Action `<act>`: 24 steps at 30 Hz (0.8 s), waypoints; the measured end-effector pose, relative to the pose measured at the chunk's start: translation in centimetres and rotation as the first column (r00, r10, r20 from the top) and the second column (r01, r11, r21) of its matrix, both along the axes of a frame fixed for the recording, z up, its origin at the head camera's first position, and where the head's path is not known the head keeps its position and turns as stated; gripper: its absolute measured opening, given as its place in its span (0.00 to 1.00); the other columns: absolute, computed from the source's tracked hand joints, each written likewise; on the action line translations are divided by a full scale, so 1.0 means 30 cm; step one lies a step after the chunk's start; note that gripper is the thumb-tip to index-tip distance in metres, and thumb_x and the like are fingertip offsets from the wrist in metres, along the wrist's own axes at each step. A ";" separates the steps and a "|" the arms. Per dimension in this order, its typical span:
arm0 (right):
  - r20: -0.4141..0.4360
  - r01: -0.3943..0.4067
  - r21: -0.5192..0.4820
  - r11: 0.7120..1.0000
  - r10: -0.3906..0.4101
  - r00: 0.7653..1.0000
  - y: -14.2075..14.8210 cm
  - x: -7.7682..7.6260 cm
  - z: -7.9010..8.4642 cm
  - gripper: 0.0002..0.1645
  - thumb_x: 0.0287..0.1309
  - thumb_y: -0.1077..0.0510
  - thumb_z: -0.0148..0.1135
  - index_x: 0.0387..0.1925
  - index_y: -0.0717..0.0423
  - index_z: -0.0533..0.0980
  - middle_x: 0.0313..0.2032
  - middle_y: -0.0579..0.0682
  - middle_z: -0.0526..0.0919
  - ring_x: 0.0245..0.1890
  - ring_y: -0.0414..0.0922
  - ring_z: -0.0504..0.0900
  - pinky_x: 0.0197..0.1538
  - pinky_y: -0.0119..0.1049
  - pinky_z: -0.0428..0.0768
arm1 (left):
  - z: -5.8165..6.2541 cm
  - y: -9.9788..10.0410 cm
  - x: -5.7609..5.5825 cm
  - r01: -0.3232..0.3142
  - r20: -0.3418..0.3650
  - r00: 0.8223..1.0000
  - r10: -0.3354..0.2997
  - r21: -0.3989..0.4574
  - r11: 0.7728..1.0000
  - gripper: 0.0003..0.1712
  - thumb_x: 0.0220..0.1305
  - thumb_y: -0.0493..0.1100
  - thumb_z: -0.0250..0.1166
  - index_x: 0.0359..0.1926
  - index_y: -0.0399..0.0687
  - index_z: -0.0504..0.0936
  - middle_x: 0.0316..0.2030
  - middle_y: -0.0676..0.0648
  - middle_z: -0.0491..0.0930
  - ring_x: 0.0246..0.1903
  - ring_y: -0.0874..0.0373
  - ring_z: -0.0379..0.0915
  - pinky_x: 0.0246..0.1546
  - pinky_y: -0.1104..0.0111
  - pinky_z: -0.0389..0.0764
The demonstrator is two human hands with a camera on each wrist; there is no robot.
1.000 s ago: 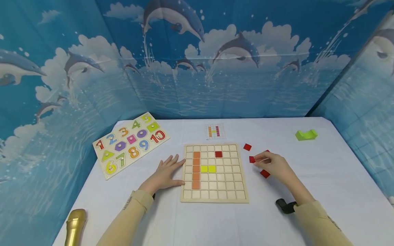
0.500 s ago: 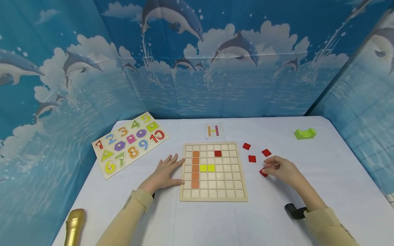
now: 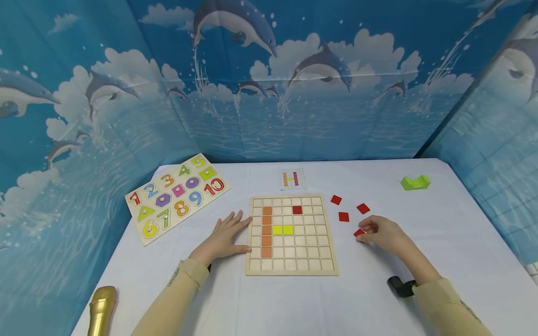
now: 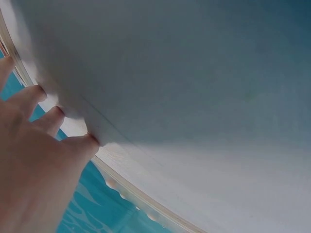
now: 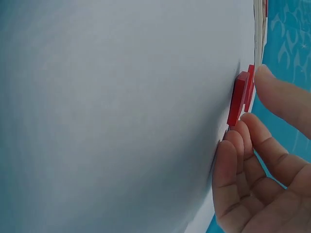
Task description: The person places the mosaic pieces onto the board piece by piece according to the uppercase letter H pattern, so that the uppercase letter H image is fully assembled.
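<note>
My left hand (image 3: 223, 237) lies with fingers spread along the left edge of the wooden grid board (image 3: 311, 266), fingertips and thumb at its rim. On the board are a column of orange tiles (image 3: 266, 240), two yellow tiles (image 3: 288, 229) and one red tile (image 3: 297, 210). To the right of the board, my right hand (image 3: 384, 233) is low over the table at a loose red tile (image 5: 237, 99). In the right wrist view its fingertips are right at the tile's lower end, while the thumb stands apart on the upper side, leaving a gap.
Three more loose red tiles (image 3: 343, 217) lie between board and right hand. Behind the board is a pattern card (image 3: 293, 179). A number puzzle (image 3: 178, 198) sits at the left, a gold microphone (image 3: 102, 308) front left, and a green curved block (image 3: 415, 183) back right.
My right hand has moved away from the red tile nearest the board, right and toward me, to the nearest loose tile. The left hand has stayed at the board's edge.
</note>
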State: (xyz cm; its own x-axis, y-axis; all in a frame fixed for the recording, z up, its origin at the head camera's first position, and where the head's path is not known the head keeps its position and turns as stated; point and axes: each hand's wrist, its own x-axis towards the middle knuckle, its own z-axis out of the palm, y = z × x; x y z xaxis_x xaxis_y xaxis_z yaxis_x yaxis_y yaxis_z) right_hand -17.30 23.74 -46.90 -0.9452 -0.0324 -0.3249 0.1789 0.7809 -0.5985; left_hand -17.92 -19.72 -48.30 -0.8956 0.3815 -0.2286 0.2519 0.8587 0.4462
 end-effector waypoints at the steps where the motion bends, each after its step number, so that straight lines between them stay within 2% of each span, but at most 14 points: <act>1: -0.001 0.000 0.009 1.000 0.000 1.000 -0.002 -0.001 -0.001 0.27 0.53 0.54 0.73 0.49 0.66 0.76 0.37 0.56 0.78 0.39 0.48 0.74 0.38 0.35 0.79 | 0.001 0.000 0.000 0.002 -0.001 1.000 -0.002 0.001 1.000 0.51 0.54 0.60 0.72 0.75 0.59 0.60 0.77 0.42 0.48 0.77 0.40 0.37 0.75 0.39 0.38; 6: 0.002 -0.002 0.036 0.999 0.002 1.000 -0.012 -0.002 -0.001 0.24 0.52 0.56 0.74 0.46 0.65 0.76 0.34 0.54 0.76 0.37 0.48 0.73 0.36 0.34 0.77 | 0.002 0.001 0.001 0.003 0.000 1.000 -0.003 -0.001 1.000 0.51 0.54 0.60 0.72 0.75 0.59 0.60 0.77 0.42 0.48 0.78 0.40 0.37 0.75 0.39 0.37; 14: 0.052 0.019 0.043 0.999 -0.021 0.998 -0.018 0.001 0.006 0.21 0.53 0.56 0.72 0.42 0.63 0.73 0.33 0.54 0.75 0.37 0.48 0.73 0.36 0.35 0.75 | -0.003 0.003 0.001 -0.005 0.004 1.000 0.005 0.004 1.000 0.51 0.54 0.61 0.73 0.75 0.59 0.60 0.78 0.42 0.48 0.78 0.41 0.36 0.75 0.39 0.37; 24: 0.041 -0.023 0.040 0.999 0.021 0.999 -0.023 0.004 0.015 0.15 0.58 0.56 0.68 0.41 0.62 0.76 0.31 0.53 0.76 0.33 0.46 0.73 0.33 0.33 0.76 | -0.007 0.001 0.001 -0.009 0.001 1.000 0.009 0.004 1.000 0.51 0.54 0.62 0.72 0.75 0.60 0.60 0.78 0.42 0.48 0.78 0.42 0.36 0.75 0.39 0.38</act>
